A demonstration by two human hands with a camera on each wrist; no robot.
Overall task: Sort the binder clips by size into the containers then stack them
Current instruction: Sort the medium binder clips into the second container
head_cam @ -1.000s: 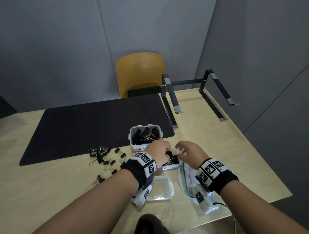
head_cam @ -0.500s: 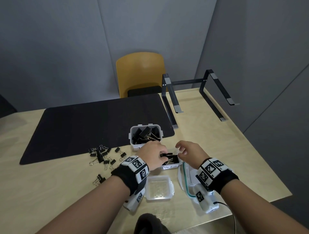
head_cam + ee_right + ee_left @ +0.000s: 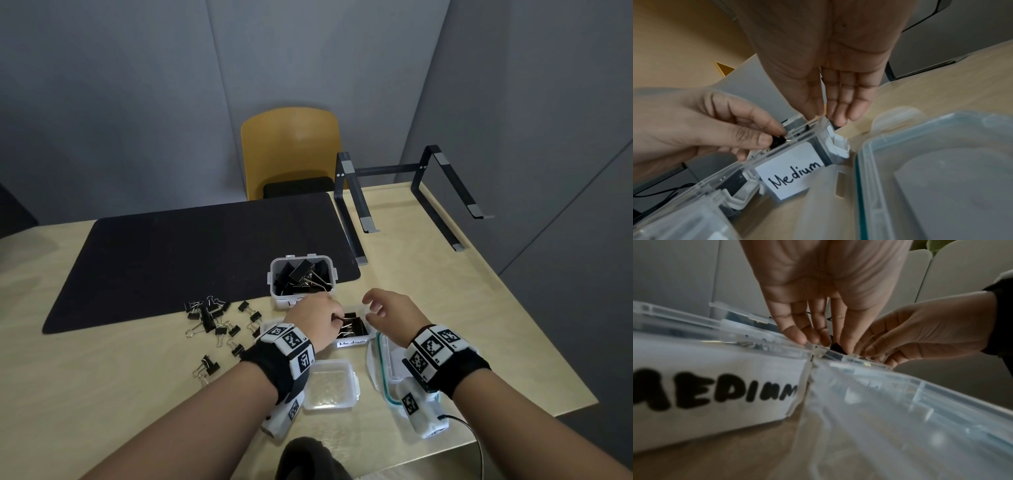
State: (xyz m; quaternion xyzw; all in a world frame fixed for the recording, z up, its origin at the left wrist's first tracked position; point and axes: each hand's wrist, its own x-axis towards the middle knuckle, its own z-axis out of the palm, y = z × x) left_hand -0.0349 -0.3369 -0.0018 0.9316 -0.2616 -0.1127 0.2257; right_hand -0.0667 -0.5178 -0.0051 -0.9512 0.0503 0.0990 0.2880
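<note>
My left hand (image 3: pixel 339 320) hovers over the clear container labelled Medium (image 3: pixel 354 343), and thumb and forefinger pinch a small black binder clip (image 3: pixel 778 141) just above its rim. The same clip (image 3: pixel 836 347) shows at my fingertips in the left wrist view. My right hand (image 3: pixel 371 310) is at the container's right side, its straight fingers (image 3: pixel 838 113) touching the far corner of the Medium container (image 3: pixel 795 168). Several black clips lie inside it. Behind it a clear tub (image 3: pixel 274 274) holds large clips. Several loose clips (image 3: pixel 219 325) lie on the table to the left.
A small clear container (image 3: pixel 330 385) with no clips in it sits in front of the Medium one. A teal-sealed lid (image 3: pixel 382 373) lies under my right wrist. A black mat (image 3: pixel 188 257), a laptop stand (image 3: pixel 411 192) and a yellow chair (image 3: pixel 291 150) are farther back.
My left hand has sunk slightly lower over the Medium container and its wrist has shifted a little to the left. My right hand has barely moved.
</note>
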